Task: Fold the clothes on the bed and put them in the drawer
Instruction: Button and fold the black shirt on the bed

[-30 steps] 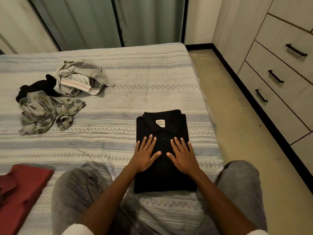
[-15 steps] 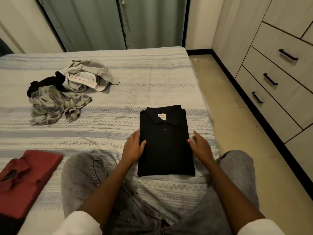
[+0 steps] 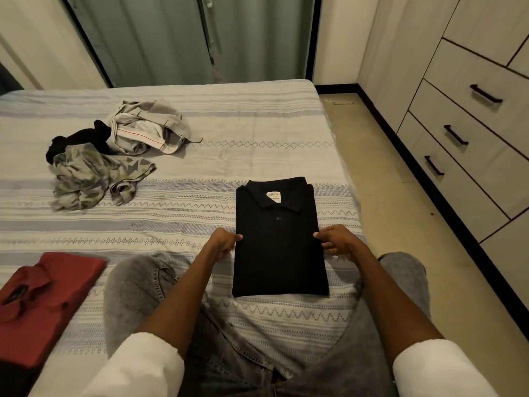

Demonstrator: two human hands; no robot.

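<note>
A folded black polo shirt (image 3: pixel 279 239) lies collar-up on the striped bed (image 3: pixel 229 133), just in front of my knees. My left hand (image 3: pixel 224 241) pinches its left edge with curled fingers, and my right hand (image 3: pixel 333 239) pinches its right edge the same way. A folded red shirt (image 3: pixel 43 296) lies at the near left of the bed. Unfolded clothes sit at the far left: a camouflage garment (image 3: pixel 88 179), a black one (image 3: pixel 77 138) and a grey one (image 3: pixel 148 127). Closed drawers (image 3: pixel 469 138) with black handles line the right wall.
A strip of tiled floor (image 3: pixel 400 210) runs between the bed's right edge and the drawer unit. Green curtains (image 3: pixel 200 38) hang behind the bed's far side. My legs in grey jeans (image 3: pixel 134 296) rest on the bed on both sides of the black shirt.
Both hands left the top of the black shirt, slid outward to its side edges, and now pinch them. The view has shifted a little.
</note>
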